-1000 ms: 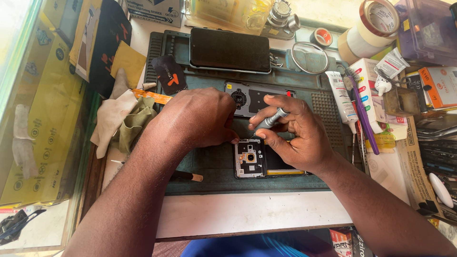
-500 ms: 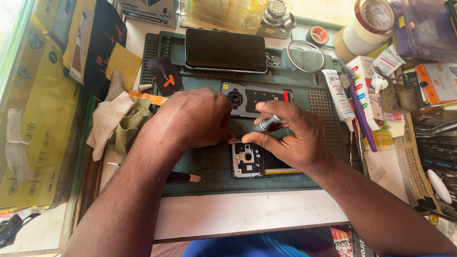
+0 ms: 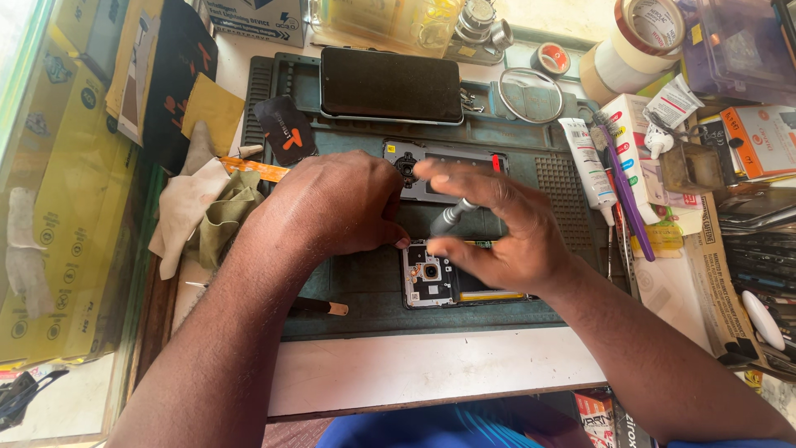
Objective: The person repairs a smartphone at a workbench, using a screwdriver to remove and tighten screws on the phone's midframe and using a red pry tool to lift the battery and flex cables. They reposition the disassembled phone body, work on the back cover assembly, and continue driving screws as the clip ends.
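An opened phone [image 3: 431, 282] with its camera and circuit board exposed lies on a dark green work mat [image 3: 365, 282]. My left hand [image 3: 332, 203] rests on the mat with its fingertips pressing the phone's upper left corner. My right hand [image 3: 497, 224] grips a small grey screwdriver [image 3: 452, 217], its tip down at the phone's top edge. A detached grey back cover [image 3: 414, 170] lies just behind my hands, partly hidden. A second phone [image 3: 390, 83], screen dark, lies at the mat's far edge.
Cloths [image 3: 207, 207] and yellow packets [image 3: 50, 207] lie left. A thin tool with a tan tip [image 3: 319, 307] rests on the mat near my left forearm. Tape rolls [image 3: 638, 33], a glue tube [image 3: 589, 162], a purple tool [image 3: 626, 195] and boxes crowd the right.
My right hand has lifted slightly and turned, fingers blurred around the screwdriver. My left hand stays on the phone. The view has shifted a little.
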Motion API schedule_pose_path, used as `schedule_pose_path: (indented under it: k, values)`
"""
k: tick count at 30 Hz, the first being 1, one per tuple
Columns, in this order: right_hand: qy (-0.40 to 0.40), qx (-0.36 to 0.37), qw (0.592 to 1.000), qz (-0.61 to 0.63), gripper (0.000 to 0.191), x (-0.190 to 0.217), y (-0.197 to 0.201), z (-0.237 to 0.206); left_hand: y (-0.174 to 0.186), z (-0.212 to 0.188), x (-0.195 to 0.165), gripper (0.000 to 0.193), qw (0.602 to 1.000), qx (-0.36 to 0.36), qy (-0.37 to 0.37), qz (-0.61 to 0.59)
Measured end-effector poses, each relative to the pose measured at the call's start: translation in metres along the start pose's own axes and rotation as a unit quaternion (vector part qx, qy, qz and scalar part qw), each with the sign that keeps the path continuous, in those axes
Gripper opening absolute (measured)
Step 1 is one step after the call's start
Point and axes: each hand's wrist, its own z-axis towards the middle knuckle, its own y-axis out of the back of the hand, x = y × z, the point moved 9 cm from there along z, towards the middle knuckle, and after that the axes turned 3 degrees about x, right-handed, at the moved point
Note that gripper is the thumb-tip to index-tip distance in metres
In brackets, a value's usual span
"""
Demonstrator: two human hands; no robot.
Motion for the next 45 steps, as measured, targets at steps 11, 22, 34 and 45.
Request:
schedule_pose_path:
  k: [11, 22, 34, 45]
  values:
    - [-0.036, -0.002, 0.997, -0.068, 0.055, 0.0, 0.0, 0.002, 0.003, -0.002, -0.002, 0.035, 0.999, -0.029, -0.023, -0.007]
    - [-0.037, -0.021, 0.997, -0.065, 0.053, -0.003, 0.002, -0.002, 0.002, -0.001, -0.002, 0.033, 1.0, -0.015, -0.017, 0.0]
    - [-0.055, -0.011, 0.996, -0.073, 0.058, -0.005, 0.004, -0.001, 0.004, 0.001, -0.005, 0.034, 0.999, -0.036, -0.022, 0.001]
    - [-0.06, -0.004, 0.993, -0.104, 0.058, -0.011, 0.004, -0.008, 0.005, 0.001, -0.008, 0.038, 0.999, -0.041, -0.026, -0.001]
